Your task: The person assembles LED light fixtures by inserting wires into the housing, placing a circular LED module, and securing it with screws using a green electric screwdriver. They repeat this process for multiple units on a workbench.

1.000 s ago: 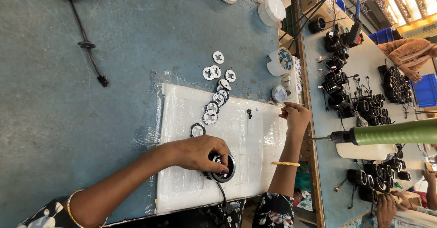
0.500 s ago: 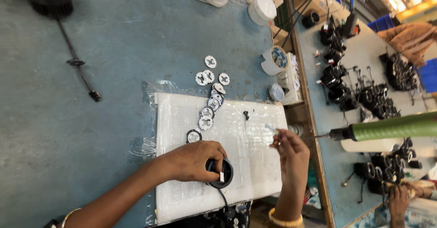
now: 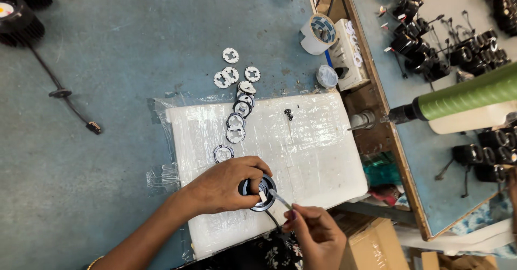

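My left hand (image 3: 226, 182) is wrapped round a black round lamp housing (image 3: 260, 192) that sits near the front edge of a white plastic-covered pad (image 3: 312, 151). A black cable runs from the housing toward me. My right hand (image 3: 315, 235) pinches thin metal tweezers (image 3: 280, 199) whose tip reaches into the housing's centre. A row of small white round discs (image 3: 237, 120) runs up the pad's left part, with more discs (image 3: 231, 75) on the blue table beyond it. A little heap of tiny black screws (image 3: 288, 113) lies on the pad.
A green-handled power screwdriver (image 3: 458, 100) hangs over the bench edge at right. A tape roll (image 3: 318, 33), a small clear tub (image 3: 327, 77) and a white box stand behind the pad. Black lamp housings (image 3: 21, 11) lie at top left; many more crowd the neighbouring bench (image 3: 447, 49).
My right hand has come back from the far side of the pad to the housing, now with tweezers at its centre. My left hand stayed on the housing.
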